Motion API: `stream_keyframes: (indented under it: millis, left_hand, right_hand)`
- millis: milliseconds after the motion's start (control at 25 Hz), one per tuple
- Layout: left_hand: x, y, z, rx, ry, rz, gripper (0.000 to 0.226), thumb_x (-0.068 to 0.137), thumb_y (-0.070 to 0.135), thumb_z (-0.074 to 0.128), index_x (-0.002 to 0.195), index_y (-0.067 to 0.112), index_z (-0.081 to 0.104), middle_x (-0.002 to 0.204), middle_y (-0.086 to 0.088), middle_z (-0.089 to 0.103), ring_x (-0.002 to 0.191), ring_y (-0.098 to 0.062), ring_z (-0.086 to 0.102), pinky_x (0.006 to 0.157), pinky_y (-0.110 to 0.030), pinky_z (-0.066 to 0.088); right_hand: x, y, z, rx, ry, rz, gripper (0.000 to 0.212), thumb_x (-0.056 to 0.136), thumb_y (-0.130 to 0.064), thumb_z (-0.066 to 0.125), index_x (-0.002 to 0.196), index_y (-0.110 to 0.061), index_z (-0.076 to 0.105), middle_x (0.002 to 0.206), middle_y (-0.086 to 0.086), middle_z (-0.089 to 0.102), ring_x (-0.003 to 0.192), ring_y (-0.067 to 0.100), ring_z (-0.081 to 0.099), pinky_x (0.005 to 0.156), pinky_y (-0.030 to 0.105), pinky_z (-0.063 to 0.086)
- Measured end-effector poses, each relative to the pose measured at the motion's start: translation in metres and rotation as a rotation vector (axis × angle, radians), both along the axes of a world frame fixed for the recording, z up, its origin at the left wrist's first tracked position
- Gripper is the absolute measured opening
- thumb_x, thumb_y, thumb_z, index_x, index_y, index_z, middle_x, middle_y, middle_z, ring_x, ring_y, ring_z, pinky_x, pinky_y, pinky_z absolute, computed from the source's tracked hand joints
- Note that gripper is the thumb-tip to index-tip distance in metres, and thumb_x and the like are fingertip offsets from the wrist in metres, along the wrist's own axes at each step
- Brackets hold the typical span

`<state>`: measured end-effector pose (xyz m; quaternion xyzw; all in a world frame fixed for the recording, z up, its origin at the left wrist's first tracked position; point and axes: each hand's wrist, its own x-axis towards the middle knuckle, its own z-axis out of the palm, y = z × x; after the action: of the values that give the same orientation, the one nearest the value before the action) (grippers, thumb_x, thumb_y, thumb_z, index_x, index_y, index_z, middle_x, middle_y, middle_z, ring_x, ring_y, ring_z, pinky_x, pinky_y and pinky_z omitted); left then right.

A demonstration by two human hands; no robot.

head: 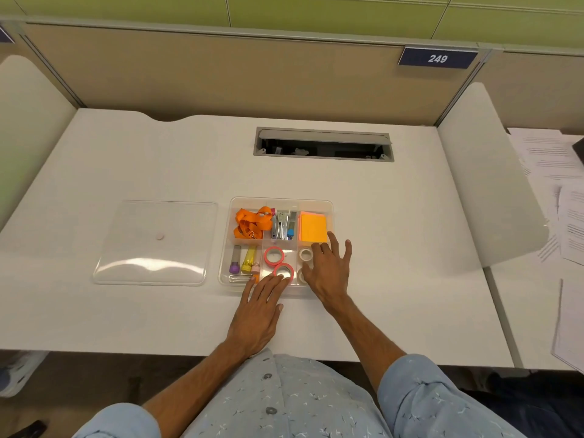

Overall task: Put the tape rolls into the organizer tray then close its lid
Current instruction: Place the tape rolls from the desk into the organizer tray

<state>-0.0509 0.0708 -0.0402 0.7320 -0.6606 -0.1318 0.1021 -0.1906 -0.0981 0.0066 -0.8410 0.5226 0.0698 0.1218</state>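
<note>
A clear organizer tray [328,204] sits mid-desk. Two pink tape rolls lie in its front middle compartment, one further back [273,255] and one nearer [283,272]. A white tape roll [306,254] lies in the front right compartment, and a second white roll [301,275] is partly hidden by my right hand. My left hand [257,314] lies flat, fingers spread, fingertips touching the nearer pink roll and the tray's front edge. My right hand [330,270] hovers with fingers apart over the tray's front right corner. The clear lid [155,241] lies flat on the desk to the tray's left.
The tray also holds an orange lanyard [251,223], a stapler and clips [282,226], orange sticky notes [313,228] and markers [241,262]. An open cable slot [324,143] is behind the tray. Papers [559,197] lie on the neighbouring desk to the right.
</note>
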Motion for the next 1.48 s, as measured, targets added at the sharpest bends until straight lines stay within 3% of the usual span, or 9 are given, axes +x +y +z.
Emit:
stream_keyframes:
  millis: [200, 400, 520, 840, 920, 1120, 1280, 1480]
  left_hand:
    - [0.0, 0.0, 0.002, -0.006, -0.007, -0.005, 0.056, 0.108, 0.03, 0.056, 0.161, 0.018, 0.042, 0.164, -0.007, 0.049, 0.154, -0.028, 0.044, 0.131, -0.058, 0.028]
    - [-0.001, 0.0, 0.002, 0.027, 0.008, 0.014, 0.057, 0.111, 0.034, 0.049, 0.164, 0.021, 0.034, 0.169, -0.005, 0.042, 0.159, -0.026, 0.036, 0.134, -0.053, 0.015]
    - [-0.002, 0.0, 0.002, 0.032, 0.021, 0.018, 0.056, 0.111, 0.035, 0.047, 0.164, 0.021, 0.034, 0.169, -0.005, 0.041, 0.159, -0.026, 0.034, 0.135, -0.056, 0.018]
    - [-0.005, 0.001, 0.001, 0.031, 0.045, 0.038, 0.056, 0.111, 0.034, 0.043, 0.165, 0.022, 0.031, 0.171, -0.003, 0.038, 0.161, -0.024, 0.031, 0.135, -0.055, 0.017]
    - [-0.005, 0.001, 0.0, 0.015, 0.05, 0.04, 0.056, 0.111, 0.033, 0.044, 0.165, 0.022, 0.031, 0.171, -0.003, 0.038, 0.16, -0.024, 0.032, 0.135, -0.055, 0.017]
    - [-0.003, 0.001, -0.002, 0.025, 0.033, 0.035, 0.056, 0.112, 0.035, 0.038, 0.166, 0.025, 0.026, 0.173, 0.0, 0.033, 0.162, -0.02, 0.026, 0.136, -0.053, 0.013]
    - [-0.004, 0.001, -0.001, 0.01, 0.028, 0.034, 0.055, 0.111, 0.034, 0.041, 0.165, 0.024, 0.031, 0.17, -0.001, 0.039, 0.16, -0.021, 0.031, 0.135, -0.054, 0.019]
    - [-0.003, 0.0, 0.0, 0.004, 0.035, 0.029, 0.054, 0.111, 0.032, 0.044, 0.164, 0.022, 0.034, 0.169, -0.002, 0.042, 0.159, -0.022, 0.035, 0.134, -0.056, 0.022]
  right_hand:
    - [0.006, 0.002, 0.001, 0.007, 0.04, -0.041, 0.062, 0.104, -0.063, 0.046, 0.149, -0.02, 0.054, 0.16, 0.004, 0.055, 0.168, 0.025, 0.013, 0.134, 0.062, 0.0]
    - [0.013, 0.006, 0.001, 0.011, -0.006, -0.093, 0.052, 0.105, -0.048, 0.054, 0.145, -0.015, 0.056, 0.154, 0.008, 0.061, 0.168, 0.023, 0.011, 0.135, 0.06, 0.005]
    - [0.012, 0.006, 0.0, 0.009, -0.02, -0.104, 0.047, 0.105, -0.044, 0.055, 0.142, -0.014, 0.059, 0.156, 0.007, 0.059, 0.169, 0.022, 0.01, 0.136, 0.058, 0.003]
    - [0.007, 0.004, 0.001, 0.04, -0.054, -0.098, 0.052, 0.106, -0.054, 0.052, 0.142, -0.018, 0.059, 0.159, 0.002, 0.056, 0.169, 0.019, 0.007, 0.136, 0.057, -0.001]
    - [0.004, 0.001, 0.002, 0.047, -0.091, -0.09, 0.045, 0.107, -0.046, 0.055, 0.143, -0.02, 0.06, 0.163, 0.001, 0.051, 0.169, 0.019, 0.008, 0.137, 0.056, -0.002]
    - [-0.016, -0.004, 0.003, -0.046, -0.216, 0.025, 0.031, 0.104, -0.024, 0.059, 0.132, -0.022, 0.072, 0.151, 0.0, 0.062, 0.165, 0.022, 0.025, 0.137, 0.049, 0.015]
    - [-0.029, 0.007, -0.003, -0.054, -0.055, 0.241, 0.037, 0.104, -0.037, 0.051, 0.134, -0.027, 0.07, 0.175, 0.002, 0.031, 0.169, 0.024, 0.009, 0.136, 0.055, 0.006]
    - [-0.029, 0.016, -0.011, -0.036, -0.062, 0.23, 0.032, 0.102, -0.025, 0.049, 0.123, -0.021, 0.073, 0.18, 0.003, 0.005, 0.169, 0.024, -0.003, 0.137, 0.054, -0.002]
